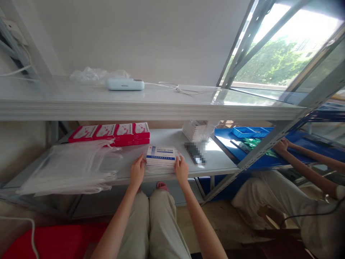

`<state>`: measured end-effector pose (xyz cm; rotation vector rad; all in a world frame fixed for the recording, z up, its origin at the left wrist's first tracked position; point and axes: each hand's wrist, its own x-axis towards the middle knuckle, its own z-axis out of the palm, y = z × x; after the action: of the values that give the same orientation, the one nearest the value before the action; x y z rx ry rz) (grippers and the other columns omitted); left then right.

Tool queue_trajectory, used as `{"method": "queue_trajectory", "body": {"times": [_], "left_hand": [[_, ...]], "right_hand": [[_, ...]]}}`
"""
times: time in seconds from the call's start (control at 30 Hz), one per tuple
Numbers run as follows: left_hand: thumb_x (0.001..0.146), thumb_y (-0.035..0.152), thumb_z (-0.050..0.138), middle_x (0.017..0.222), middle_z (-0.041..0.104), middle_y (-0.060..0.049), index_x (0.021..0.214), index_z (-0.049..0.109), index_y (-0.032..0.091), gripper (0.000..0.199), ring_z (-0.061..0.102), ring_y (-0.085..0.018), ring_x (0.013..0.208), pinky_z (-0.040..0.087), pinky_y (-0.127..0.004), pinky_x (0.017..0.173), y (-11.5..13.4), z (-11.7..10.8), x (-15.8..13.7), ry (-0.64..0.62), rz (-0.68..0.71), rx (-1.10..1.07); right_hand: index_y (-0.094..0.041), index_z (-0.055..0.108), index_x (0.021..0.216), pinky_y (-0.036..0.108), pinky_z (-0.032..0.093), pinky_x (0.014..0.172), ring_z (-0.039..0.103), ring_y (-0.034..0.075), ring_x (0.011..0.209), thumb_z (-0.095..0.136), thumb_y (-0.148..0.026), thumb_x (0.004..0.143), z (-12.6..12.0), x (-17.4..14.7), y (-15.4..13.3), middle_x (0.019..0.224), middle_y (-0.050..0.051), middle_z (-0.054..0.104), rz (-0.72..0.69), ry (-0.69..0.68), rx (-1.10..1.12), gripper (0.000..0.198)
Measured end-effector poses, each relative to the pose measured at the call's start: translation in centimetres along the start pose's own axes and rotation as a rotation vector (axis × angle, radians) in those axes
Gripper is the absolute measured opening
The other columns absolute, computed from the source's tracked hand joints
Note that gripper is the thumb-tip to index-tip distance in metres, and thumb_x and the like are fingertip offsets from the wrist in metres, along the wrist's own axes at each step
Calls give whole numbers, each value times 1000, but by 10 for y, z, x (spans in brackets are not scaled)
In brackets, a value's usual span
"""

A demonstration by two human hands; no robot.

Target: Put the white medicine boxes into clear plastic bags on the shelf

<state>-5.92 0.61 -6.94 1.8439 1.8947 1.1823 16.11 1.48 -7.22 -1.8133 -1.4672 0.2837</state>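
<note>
Our left hand (138, 169) and right hand (182, 169) close on opposite ends of a plastic-wrapped stack of white-and-blue boxes (161, 155), near the front edge of a grey shelf (167, 136). We hold it lengthwise between us, its long axis running from one hand to the other, the stack slightly ahead of our palms and neither hand clearly nearer. Red boxes (115, 136) sit behind, leftward; a phone (192, 151) lies just beside our right fingers.

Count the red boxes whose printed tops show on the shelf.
4, in one row toward the back left of the shelf: leftmost box, second box, third box and rightmost box. At least one more sits beneath the rightmost; others may be hidden.
</note>
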Motion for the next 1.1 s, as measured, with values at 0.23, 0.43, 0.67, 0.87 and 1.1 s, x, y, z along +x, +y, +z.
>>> {"method": "queue_trajectory", "body": {"times": [0.23, 0.43, 0.67, 0.87, 1.1], "left_hand": [[88, 23, 43, 105, 70, -9, 120, 61, 20, 37, 63, -24, 99, 45, -34, 88, 2, 9, 53, -220, -72, 9], [86, 18, 42, 109, 64, -13, 108, 65, 18, 32, 56, -26, 107, 41, -39, 92, -2, 18, 43, -161, 55, 255], [82, 16, 49, 118, 55, -9, 121, 55, 21, 39, 50, -25, 109, 41, -42, 93, -23, 2, -11, -81, 182, 166], [74, 0, 39, 121, 51, -6, 114, 56, 25, 50, 48, -23, 111, 37, -44, 99, 5, -12, -24, 144, 251, -6], [77, 5, 42, 123, 48, -9, 118, 50, 22, 45, 44, -21, 121, 32, -43, 107, 22, -3, 8, 19, 313, -300]], "right_hand": [[-22, 64, 114, 29, 44, 70, 63, 25, 92, 32, -44, 93, -2, 58, -6, 99, 10, 69, 99, -288, -57, 45], [-20, 67, 104, 32, 43, 71, 63, 27, 90, 45, -29, 88, 1, 56, 0, 93, 12, 69, 26, -311, -194, 28], [-21, 53, 121, 32, 47, 74, 60, 19, 77, 46, -21, 83, -26, 1, 30, 91, 5, 63, -263, -254, -14, 38], [-24, 43, 133, 44, 30, 105, 37, 27, 128, 53, -21, 79, -61, 30, -16, 138, 9, 44, -609, -224, -108, 55], [-22, 22, 147, 48, 20, 110, 30, 32, 135, 67, -47, 70, -48, 78, -58, 147, 13, 34, -684, -796, -256, 92]]}}
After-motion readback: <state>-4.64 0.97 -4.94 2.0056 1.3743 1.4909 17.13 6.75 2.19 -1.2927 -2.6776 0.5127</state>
